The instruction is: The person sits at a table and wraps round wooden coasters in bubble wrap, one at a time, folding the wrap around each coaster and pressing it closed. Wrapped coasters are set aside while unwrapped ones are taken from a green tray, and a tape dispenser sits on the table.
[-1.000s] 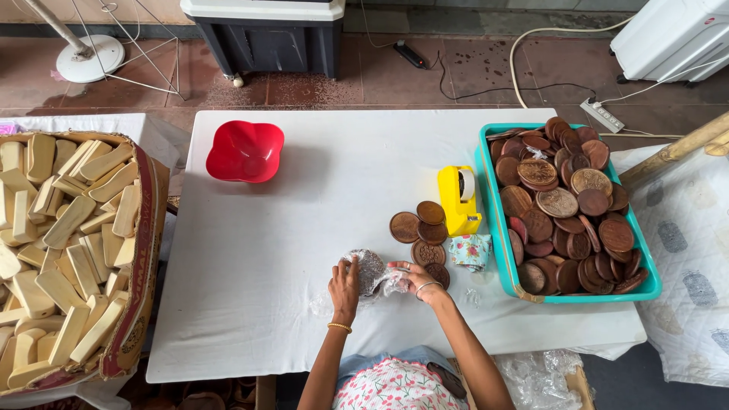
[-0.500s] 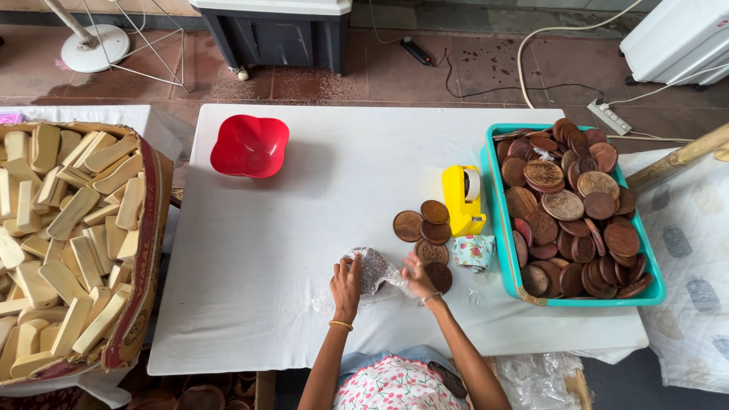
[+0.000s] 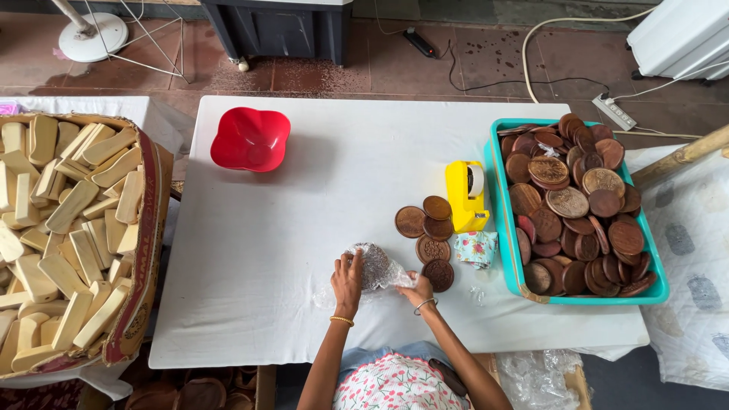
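Observation:
My left hand (image 3: 348, 282) and my right hand (image 3: 418, 291) both press on a round brown disc wrapped in clear bubble wrap (image 3: 375, 267) near the front edge of the white table (image 3: 304, 205). The wrap folds over the disc and trails toward my right hand. Just right of it lie several bare carved wooden discs (image 3: 430, 237) in a loose group. A yellow tape dispenser (image 3: 466, 196) stands behind them, with a small floral cloth piece (image 3: 476, 248) beside it.
A teal tray (image 3: 507, 250) piled with several brown wooden discs sits at the right. A red bowl (image 3: 250, 140) stands at the back left. A cardboard box (image 3: 148, 250) of pale wooden blocks is left of the table. Cables and a power strip (image 3: 614, 112) lie on the floor.
My hands have stayed on the bubble-wrapped disc, shifting slightly as the wrap is folded around it. The camera has tilted a little.

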